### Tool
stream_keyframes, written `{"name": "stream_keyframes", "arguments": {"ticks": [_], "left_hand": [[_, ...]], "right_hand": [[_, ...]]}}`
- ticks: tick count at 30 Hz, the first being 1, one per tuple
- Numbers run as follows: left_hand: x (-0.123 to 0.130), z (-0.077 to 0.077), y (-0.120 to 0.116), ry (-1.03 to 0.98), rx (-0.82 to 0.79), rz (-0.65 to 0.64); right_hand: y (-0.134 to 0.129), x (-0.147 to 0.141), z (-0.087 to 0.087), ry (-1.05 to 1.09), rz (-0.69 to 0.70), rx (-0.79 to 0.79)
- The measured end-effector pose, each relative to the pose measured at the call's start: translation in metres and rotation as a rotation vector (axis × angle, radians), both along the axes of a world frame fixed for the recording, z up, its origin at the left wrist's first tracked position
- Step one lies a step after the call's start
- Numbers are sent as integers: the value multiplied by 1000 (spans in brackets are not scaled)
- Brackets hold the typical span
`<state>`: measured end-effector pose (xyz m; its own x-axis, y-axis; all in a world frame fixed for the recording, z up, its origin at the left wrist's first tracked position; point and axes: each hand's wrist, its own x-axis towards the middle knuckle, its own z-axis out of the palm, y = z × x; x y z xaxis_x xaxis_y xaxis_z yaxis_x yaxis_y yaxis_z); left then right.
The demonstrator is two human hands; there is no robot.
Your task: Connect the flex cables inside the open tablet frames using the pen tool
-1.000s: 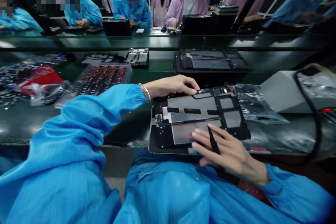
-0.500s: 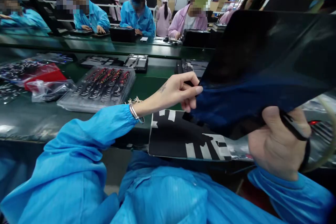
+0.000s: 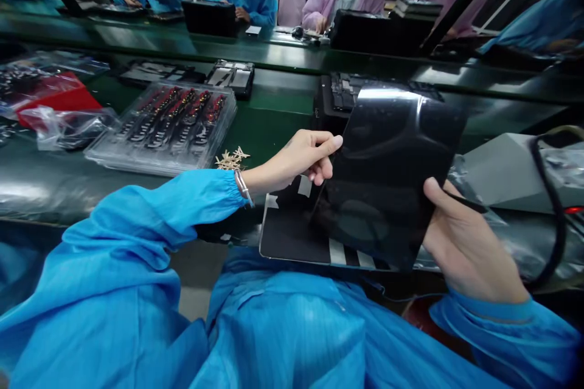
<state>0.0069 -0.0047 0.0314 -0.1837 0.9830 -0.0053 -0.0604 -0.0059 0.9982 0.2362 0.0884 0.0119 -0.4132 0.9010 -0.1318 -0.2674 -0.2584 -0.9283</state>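
A glossy black screen panel (image 3: 387, 164) is tilted in front of me, bright reflections along its top. My right hand (image 3: 469, 237) grips its right edge, thumb on the front face. A thin dark tool (image 3: 468, 200), its kind unclear, pokes out between that hand's fingers. At the panel's left edge my left hand (image 3: 310, 158) is closed in a pinch, thumb against forefinger; whether it has the panel itself or a film on it is hard to make out. Under the panel lies a black pad (image 3: 287, 231) with strips of pale tape, partly covered.
To the left are stacked clear trays (image 3: 159, 127) of small parts, a pile of little tan pieces (image 3: 232, 158) and a red sheet (image 3: 59, 97) among plastic bags. Behind the panel stands a black box (image 3: 323, 103). A grey box (image 3: 506, 164) is at right. Co-workers sit across the bench.
The panel has come lower and farther from my face, turning so its front catches light. My right hand's thumb has shifted along the edge. The view has tipped downward.
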Motion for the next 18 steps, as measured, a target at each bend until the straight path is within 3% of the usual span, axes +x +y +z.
{"name": "stream_keyframes", "arguments": {"ticks": [5, 11, 13, 15, 18], "left_hand": [[-1, -6, 4, -6, -66, 12], [0, -9, 7, -11, -52, 7], [-1, -9, 7, -1, -21, -8], [-6, -8, 8, 28, 39, -45], [-19, -1, 13, 93, 160, -123]], "right_hand": [[7, 4, -10, -43, 30, -36], [23, 12, -30, -54, 176, 271], [25, 10, -23, -46, 158, 313], [24, 4, -7, -41, 94, 372], [19, -3, 28, -39, -105, 646]]}}
